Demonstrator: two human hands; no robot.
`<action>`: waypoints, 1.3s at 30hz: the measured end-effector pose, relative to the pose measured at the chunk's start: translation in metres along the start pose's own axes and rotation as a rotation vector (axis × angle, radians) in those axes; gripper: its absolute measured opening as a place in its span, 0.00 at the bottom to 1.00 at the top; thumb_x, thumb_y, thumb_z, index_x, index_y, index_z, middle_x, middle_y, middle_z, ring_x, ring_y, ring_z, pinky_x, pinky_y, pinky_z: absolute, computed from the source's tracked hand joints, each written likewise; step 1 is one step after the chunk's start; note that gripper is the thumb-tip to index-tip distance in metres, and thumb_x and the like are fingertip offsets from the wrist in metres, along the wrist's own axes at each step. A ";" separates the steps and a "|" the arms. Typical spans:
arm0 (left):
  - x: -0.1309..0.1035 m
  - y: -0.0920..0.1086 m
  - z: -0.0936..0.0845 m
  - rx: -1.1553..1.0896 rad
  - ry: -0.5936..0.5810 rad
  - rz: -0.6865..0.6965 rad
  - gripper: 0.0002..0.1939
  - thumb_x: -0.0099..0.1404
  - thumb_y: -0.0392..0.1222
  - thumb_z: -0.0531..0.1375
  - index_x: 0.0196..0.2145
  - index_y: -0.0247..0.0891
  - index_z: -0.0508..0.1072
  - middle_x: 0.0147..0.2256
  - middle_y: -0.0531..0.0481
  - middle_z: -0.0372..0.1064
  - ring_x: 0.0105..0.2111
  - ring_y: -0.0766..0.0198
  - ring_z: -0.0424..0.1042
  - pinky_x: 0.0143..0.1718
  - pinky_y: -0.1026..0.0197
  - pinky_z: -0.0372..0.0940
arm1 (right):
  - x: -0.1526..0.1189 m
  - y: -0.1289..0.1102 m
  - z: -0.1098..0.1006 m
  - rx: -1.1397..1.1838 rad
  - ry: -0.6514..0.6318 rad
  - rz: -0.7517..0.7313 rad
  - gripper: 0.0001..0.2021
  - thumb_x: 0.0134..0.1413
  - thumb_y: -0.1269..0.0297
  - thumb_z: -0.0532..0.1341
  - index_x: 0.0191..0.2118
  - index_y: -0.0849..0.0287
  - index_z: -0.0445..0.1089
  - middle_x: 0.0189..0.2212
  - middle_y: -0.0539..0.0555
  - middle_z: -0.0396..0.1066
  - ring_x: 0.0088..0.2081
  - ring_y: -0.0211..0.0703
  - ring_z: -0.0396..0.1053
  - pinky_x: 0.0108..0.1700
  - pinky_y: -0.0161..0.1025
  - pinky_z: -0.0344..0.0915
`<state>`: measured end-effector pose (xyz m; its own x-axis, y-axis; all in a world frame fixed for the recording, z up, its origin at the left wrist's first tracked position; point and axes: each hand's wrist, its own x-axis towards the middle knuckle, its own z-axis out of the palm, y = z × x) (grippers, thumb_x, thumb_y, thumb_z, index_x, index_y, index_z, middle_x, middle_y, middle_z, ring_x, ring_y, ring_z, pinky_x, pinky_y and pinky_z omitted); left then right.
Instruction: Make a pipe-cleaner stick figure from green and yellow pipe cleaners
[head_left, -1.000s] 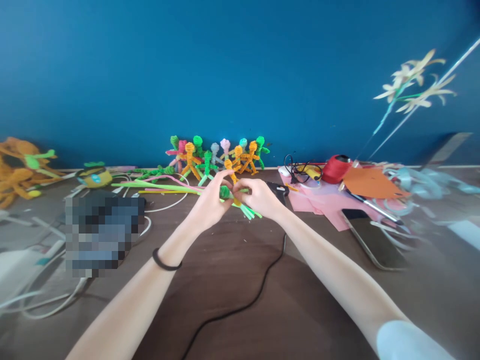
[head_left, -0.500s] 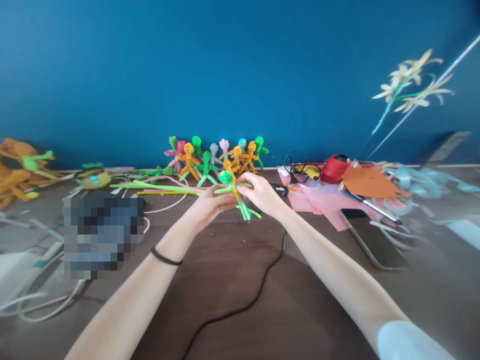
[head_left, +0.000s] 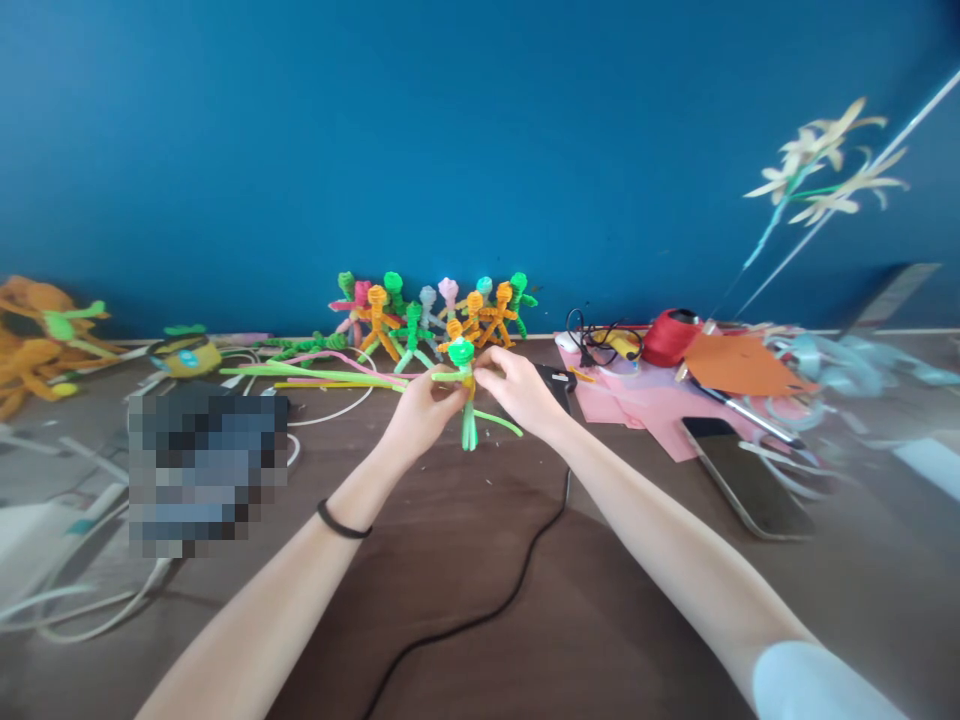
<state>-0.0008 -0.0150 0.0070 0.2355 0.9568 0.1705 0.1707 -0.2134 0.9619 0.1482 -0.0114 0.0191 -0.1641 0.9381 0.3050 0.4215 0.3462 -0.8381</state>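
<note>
Between my hands, above the table, is a small pipe-cleaner figure [head_left: 460, 352] with a green coiled head, a yellow band at its middle and light green legs pointing down. My left hand [head_left: 427, 408] is closed on its left side, thumb and fingers at the body. My right hand [head_left: 517, 388] pinches it from the other side near the yellow band; the fingertips partly hide the body. Just behind, several pipe-cleaner figures [head_left: 412, 335] in green, orange and pink stand against the blue wall. Loose pipe cleaners [head_left: 330, 375] lie to the left of my left hand.
A black cable [head_left: 517, 590] runs across the table in front. On the right lie a phone [head_left: 742, 480], pink sheets [head_left: 660, 415], an orange sheet [head_left: 746, 365] and a red thread spool [head_left: 671, 338]. Orange figures [head_left: 37, 340] and white cables [head_left: 112, 610] are on the left.
The figure has turned from a slant to nearly upright, its legs swinging left to point straight down. My left hand has rotated, its fingers now curled closer around the body.
</note>
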 end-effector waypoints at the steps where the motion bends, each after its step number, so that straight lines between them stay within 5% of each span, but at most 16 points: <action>1: 0.000 0.000 -0.001 0.019 -0.001 0.001 0.11 0.52 0.43 0.60 0.33 0.34 0.69 0.31 0.49 0.70 0.32 0.62 0.69 0.36 0.61 0.63 | 0.000 0.000 -0.001 0.013 -0.002 0.016 0.04 0.47 0.67 0.53 0.26 0.59 0.63 0.22 0.49 0.67 0.24 0.37 0.62 0.29 0.35 0.57; 9: -0.001 0.004 -0.001 -0.016 0.012 -0.008 0.09 0.52 0.43 0.60 0.30 0.35 0.68 0.28 0.52 0.67 0.29 0.65 0.66 0.34 0.62 0.61 | -0.001 -0.002 -0.001 0.010 0.026 -0.041 0.05 0.48 0.70 0.52 0.25 0.60 0.62 0.22 0.49 0.67 0.27 0.37 0.63 0.34 0.36 0.59; 19: 0.005 0.003 -0.009 -0.493 0.011 -0.215 0.12 0.47 0.40 0.65 0.29 0.36 0.67 0.27 0.54 0.65 0.26 0.69 0.66 0.30 0.64 0.62 | 0.009 0.008 -0.011 0.184 -0.046 0.108 0.07 0.53 0.61 0.54 0.31 0.59 0.63 0.24 0.50 0.67 0.24 0.35 0.65 0.26 0.33 0.59; 27: 0.005 0.001 -0.011 -0.548 0.029 -0.207 0.13 0.47 0.41 0.66 0.30 0.36 0.69 0.28 0.51 0.67 0.28 0.66 0.66 0.28 0.62 0.60 | 0.004 0.006 -0.008 0.242 -0.295 0.166 0.19 0.51 0.47 0.55 0.31 0.61 0.65 0.30 0.55 0.72 0.31 0.39 0.69 0.31 0.36 0.63; 33: 0.006 -0.003 -0.009 -0.541 0.022 -0.227 0.13 0.45 0.39 0.67 0.29 0.35 0.69 0.27 0.54 0.65 0.26 0.69 0.64 0.26 0.65 0.58 | 0.008 0.011 -0.008 0.263 -0.148 0.116 0.12 0.53 0.58 0.56 0.26 0.62 0.63 0.20 0.51 0.68 0.23 0.34 0.66 0.28 0.33 0.62; 39: 0.009 -0.003 -0.014 -0.542 0.120 -0.215 0.10 0.47 0.35 0.65 0.29 0.33 0.69 0.24 0.54 0.64 0.22 0.72 0.63 0.25 0.66 0.59 | 0.010 0.014 -0.015 0.160 -0.138 0.075 0.14 0.50 0.54 0.58 0.26 0.62 0.65 0.18 0.49 0.66 0.19 0.33 0.63 0.25 0.32 0.61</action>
<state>-0.0121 -0.0028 0.0090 0.1343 0.9898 -0.0473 -0.3178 0.0882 0.9440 0.1657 0.0026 0.0169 -0.2631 0.9471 0.1837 0.2921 0.2597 -0.9205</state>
